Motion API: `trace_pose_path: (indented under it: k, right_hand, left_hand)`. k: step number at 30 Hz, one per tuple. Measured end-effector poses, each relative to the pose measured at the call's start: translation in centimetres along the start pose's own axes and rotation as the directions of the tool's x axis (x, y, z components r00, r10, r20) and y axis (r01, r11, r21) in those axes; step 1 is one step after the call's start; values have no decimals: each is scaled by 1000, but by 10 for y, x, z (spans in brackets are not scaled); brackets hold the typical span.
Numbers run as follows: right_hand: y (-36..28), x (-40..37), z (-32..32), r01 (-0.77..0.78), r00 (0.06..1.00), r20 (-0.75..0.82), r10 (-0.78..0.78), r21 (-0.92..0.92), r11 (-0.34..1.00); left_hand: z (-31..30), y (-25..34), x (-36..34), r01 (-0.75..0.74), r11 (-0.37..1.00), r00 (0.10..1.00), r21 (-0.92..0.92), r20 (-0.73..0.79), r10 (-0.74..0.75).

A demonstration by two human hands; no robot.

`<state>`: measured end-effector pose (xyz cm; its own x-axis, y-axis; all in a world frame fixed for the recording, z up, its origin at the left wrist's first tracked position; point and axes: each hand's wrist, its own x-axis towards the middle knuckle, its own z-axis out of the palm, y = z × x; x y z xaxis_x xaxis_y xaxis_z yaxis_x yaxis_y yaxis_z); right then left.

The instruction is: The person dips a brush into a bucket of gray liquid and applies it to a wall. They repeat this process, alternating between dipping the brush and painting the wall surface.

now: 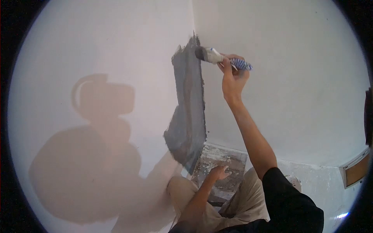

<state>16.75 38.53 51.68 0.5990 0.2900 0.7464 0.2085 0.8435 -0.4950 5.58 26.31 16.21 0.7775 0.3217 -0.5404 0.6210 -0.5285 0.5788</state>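
Note:
My right hand (235, 77) is closed around a paintbrush (211, 55) with a blue-and-white patterned handle and dark bristles. The bristles are at the upper right edge of a grey coated patch (188, 97) that runs down the wall corner. Low in the view, my left hand (219, 173) is over a worn, paint-spattered board (233, 157), seemingly resting on it, its fingers apart and nothing visible in them. The board sits between my knees and the corner.
White walls (128, 39) meet at the corner. My shadow covers much of the left wall. A round pale container (294, 182) is partly hidden behind my right sleeve. A brown panel with a pale frame (356, 171) stands at the far right, near the speckled floor (318, 182).

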Motion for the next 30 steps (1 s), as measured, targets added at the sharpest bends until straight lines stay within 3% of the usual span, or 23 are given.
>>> trace_pose_path:
  k: [4,7,11,13,15,18,21,24,30]
  right_hand:
    - [23,17,10,37,996,80,-27,-135,990]
    - [19,-3,21,-42,975,194,111,-332,942]
    - [1,-11,2,-7,946,324,20,-43,999]
    - [-16,2,-21,8,863,501,64,-140,990]
    - [-34,15,-28,43,722,669,175,-296,954]
    - [-26,33,-11,262,510,855,92,-256,931]
    - [-34,55,12,360,398,917,36,-192,913]
    - [-37,68,26,417,379,924,49,-218,882]
    - [-51,82,27,374,597,787,-155,-103,922]
  left_hand:
    - [8,-15,18,-46,999,999,-12,15,46]
    - [5,-10,13,-20,1000,999,-16,26,20]
    - [9,-15,15,-22,999,1000,-25,18,22]
    - [12,-17,17,-23,1000,999,-5,-35,23]
    - [11,-11,16,-23,1000,999,-9,-32,22]
    - [1,0,3,-9,1000,1000,-5,18,9]
    - [0,-4,2,-6,1000,1000,30,-29,7]
    - [-1,-3,2,-24,999,999,31,-26,25]
    - [1,-4,4,-37,999,999,-17,-9,37]
